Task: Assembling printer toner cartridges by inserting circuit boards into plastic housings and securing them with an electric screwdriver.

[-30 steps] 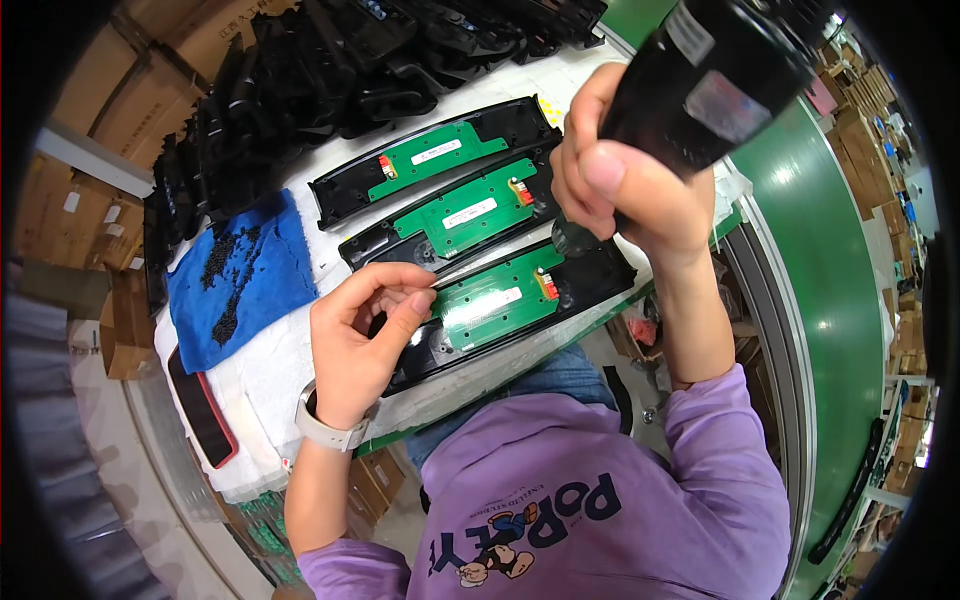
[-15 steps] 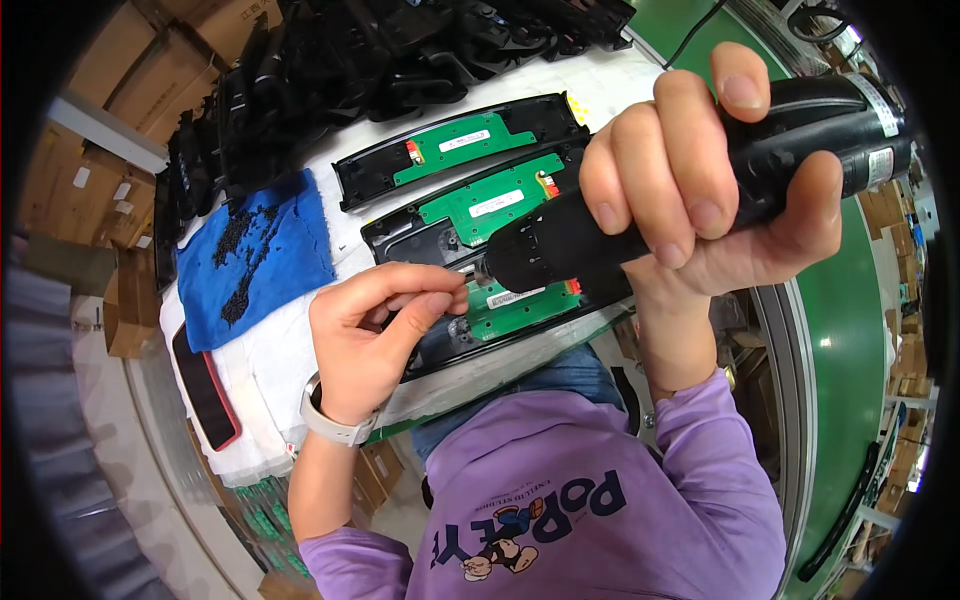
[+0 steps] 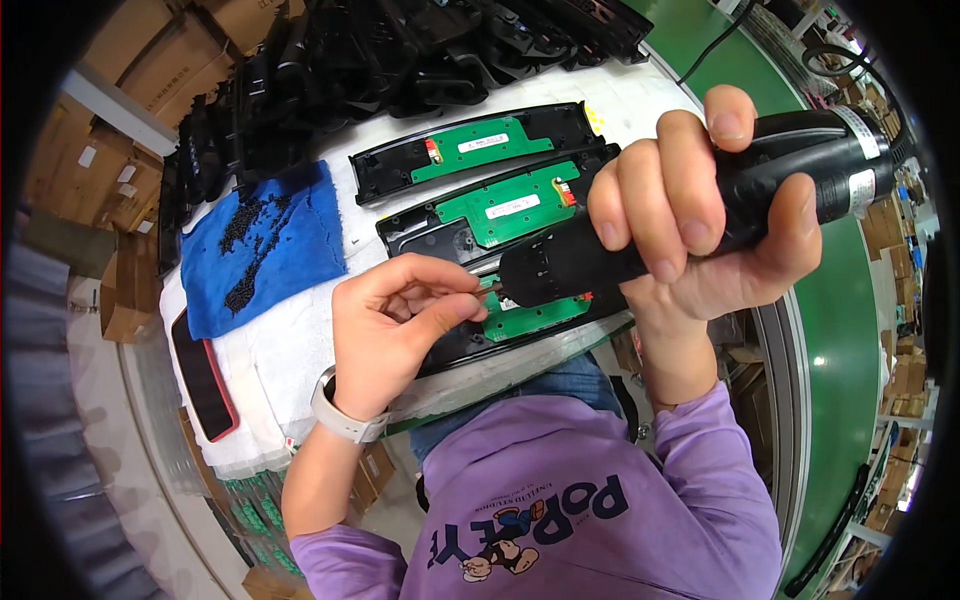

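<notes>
A black electric screwdriver (image 3: 640, 240) lies tilted in my right hand (image 3: 690, 210), its nose pointing left and its cord trailing off at the far right. Thumb and forefinger of my left hand (image 3: 395, 315) pinch the end of the thin bit (image 3: 488, 290) that sticks out of the nose. Whether a small screw is between those fingertips is hidden. Beneath both hands is the nearest black housing with a green circuit board (image 3: 530, 318), partly covered. Beyond it lie a second housing with a green board (image 3: 490, 228) and a third board-fitted housing (image 3: 480, 135).
A blue cloth (image 3: 290, 270) at left carries a scatter of small black screws (image 3: 240, 225). Next to it rests a phone with a red edge (image 3: 205, 385). Many black plastic parts (image 3: 420, 50) are piled along the far side. White cloth (image 3: 320, 335) covers the table.
The screwdriver's nose and my left fingertips have shifted slightly right in the picture. More of the thin bit now shows between them. The table things have also shifted a little right in view.
</notes>
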Motion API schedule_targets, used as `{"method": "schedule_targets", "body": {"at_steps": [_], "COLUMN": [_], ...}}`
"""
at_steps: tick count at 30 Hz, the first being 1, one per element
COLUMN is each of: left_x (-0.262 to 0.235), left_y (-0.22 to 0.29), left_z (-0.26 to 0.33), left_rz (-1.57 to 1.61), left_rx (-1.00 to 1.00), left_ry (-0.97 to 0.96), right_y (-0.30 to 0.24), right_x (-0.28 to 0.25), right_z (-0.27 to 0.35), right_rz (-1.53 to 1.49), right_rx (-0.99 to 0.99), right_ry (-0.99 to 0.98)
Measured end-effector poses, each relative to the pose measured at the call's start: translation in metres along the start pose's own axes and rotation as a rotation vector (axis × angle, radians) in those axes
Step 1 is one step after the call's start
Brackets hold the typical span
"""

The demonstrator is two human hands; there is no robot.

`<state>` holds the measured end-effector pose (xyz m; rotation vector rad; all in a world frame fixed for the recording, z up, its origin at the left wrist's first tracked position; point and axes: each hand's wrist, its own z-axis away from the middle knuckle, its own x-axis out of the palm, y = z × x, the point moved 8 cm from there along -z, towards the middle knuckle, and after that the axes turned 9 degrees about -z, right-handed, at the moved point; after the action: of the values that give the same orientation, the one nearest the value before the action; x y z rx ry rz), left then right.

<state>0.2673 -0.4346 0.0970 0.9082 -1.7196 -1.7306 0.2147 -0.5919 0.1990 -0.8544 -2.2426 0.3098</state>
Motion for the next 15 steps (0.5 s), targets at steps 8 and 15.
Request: {"method": "schedule_targets", "body": {"at_steps": [8,15], "left_x": [0.034,0.053], "left_y": [0.042,0.025], "left_z": [0.007,0.012], "left_rz": [-0.745,-1.015], "left_rx": [0.583,0.609], "left_ry": [-0.124,-0.251], "right_y": [-0.013,-0.012], "right_x": [-0.006,-0.008], "right_z": [0.005,0.019], "right_rz": [0.141,0.394], "right_rx": [0.246,0.271], "right_ry": [0.014,0.162]}}
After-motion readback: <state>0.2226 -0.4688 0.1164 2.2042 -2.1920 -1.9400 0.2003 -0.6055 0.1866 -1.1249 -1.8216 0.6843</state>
